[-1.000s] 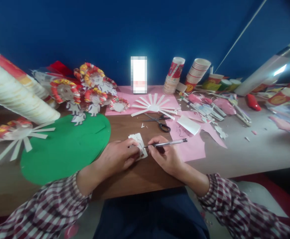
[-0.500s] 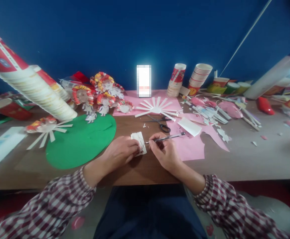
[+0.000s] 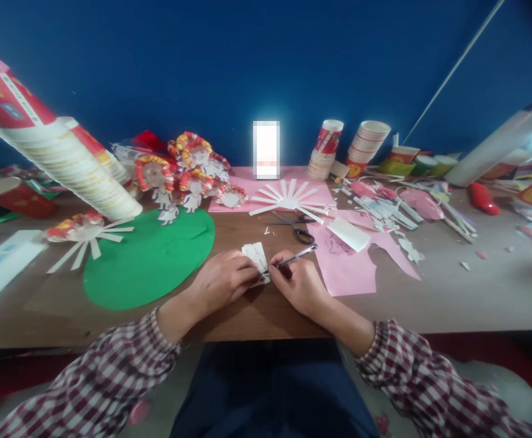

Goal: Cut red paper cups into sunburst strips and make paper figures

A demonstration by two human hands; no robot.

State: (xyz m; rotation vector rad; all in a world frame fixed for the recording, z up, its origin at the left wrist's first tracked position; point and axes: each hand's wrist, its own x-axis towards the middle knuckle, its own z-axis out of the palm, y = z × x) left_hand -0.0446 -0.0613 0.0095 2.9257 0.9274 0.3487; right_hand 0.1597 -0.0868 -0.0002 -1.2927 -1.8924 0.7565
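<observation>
A small piece of white paper (image 3: pixel 255 254) with dark drawn lines lies on the brown table in front of me. My left hand (image 3: pixel 232 274) presses on its left side, fingers bent together on the paper. In my right hand (image 3: pixel 296 277) is a pen (image 3: pixel 299 254), pinched between thumb and fingers, its tip down at the lower right of the paper. The fingers hide part of the drawing and the pen's point. Black-handled scissors (image 3: pixel 302 235) lie just beyond the paper, beside tiny white scraps.
A green oval sheet (image 3: pixel 151 267) lies left, near tall stacked paper cups (image 3: pixel 65 158). Pink paper (image 3: pixel 348 274), a white strip fan (image 3: pixel 287 201) and red-yellow figures (image 3: pixel 193 182) stand or lie beyond. Markers and scraps (image 3: pixel 394 207) clutter the right. A lit screen (image 3: pixel 266 149) stands against the blue wall.
My right hand has moved slightly left, bringing the pen from beside the paper to its lower right, with the pen turned more steeply. My left hand stays on the paper.
</observation>
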